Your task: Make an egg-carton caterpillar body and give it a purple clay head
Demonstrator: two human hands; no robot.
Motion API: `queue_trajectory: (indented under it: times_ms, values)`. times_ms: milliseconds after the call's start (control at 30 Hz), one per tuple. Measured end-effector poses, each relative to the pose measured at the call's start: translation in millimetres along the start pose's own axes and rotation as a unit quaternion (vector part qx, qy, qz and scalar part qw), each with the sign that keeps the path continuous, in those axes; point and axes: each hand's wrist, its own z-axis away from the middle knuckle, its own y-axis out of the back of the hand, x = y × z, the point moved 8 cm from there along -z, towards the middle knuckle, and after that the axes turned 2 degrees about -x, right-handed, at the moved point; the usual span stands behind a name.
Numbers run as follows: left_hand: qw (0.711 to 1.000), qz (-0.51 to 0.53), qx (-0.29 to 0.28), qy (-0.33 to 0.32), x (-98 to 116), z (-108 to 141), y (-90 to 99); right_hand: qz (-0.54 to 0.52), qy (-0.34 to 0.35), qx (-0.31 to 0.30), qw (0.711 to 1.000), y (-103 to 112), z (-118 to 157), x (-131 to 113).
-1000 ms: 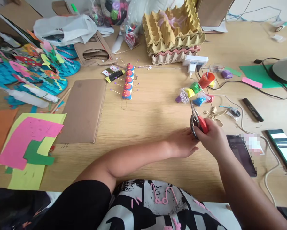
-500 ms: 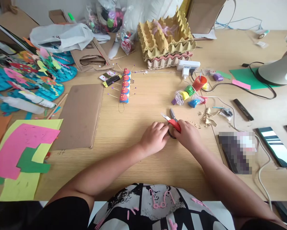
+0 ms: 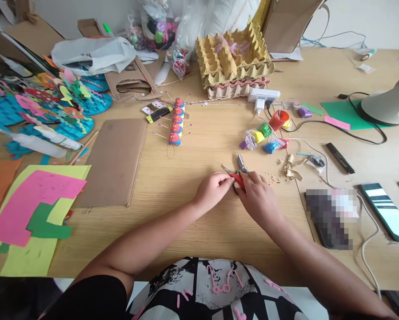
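Near the middle of the table, a red craft knife [image 3: 238, 180] points its blade away and to the left. My left hand [image 3: 213, 191] is closed, its thumb and fingertips pinching the knife near the blade end. Wrapped over the knife's rear is my right hand [image 3: 260, 193], also closed, hiding part of the handle. A pair of scissors [image 3: 241, 162] lies just beyond and under the knife, blades pointing away; my hands partly cover its dark handles. To the right of the scissors are wood shavings and torn tan scraps [image 3: 291, 169].
A painted red-and-blue egg-carton caterpillar [image 3: 176, 122] stands left of centre, beside a cardboard sheet [image 3: 114, 162]. Coloured clay packets [image 3: 257, 135] and a red cup [image 3: 278, 120] sit ahead. Egg trays [image 3: 234, 66] are stacked behind. Phones [image 3: 384, 209] and a white cable lie right.
My left fingers have shifted onto the front of the knife. My right hand has turned, fingers now further over the handle, and the blade has swung lower. The view has shifted slightly.
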Motion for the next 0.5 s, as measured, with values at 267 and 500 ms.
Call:
queue_trajectory:
  times_ms: [267, 500]
  values:
    - [0.992, -0.082, 0.028, -0.097, 6.8, 4.3, 8.3, -0.195, -0.096, 0.105, 0.97, 74.1, -37.2, 85.2]
    - [0.991, -0.076, 0.023, -0.108, 5.2, 4.8, 7.6, -0.216, -0.328, 0.076, 0.916, 121.2, -145.9, 212.9]
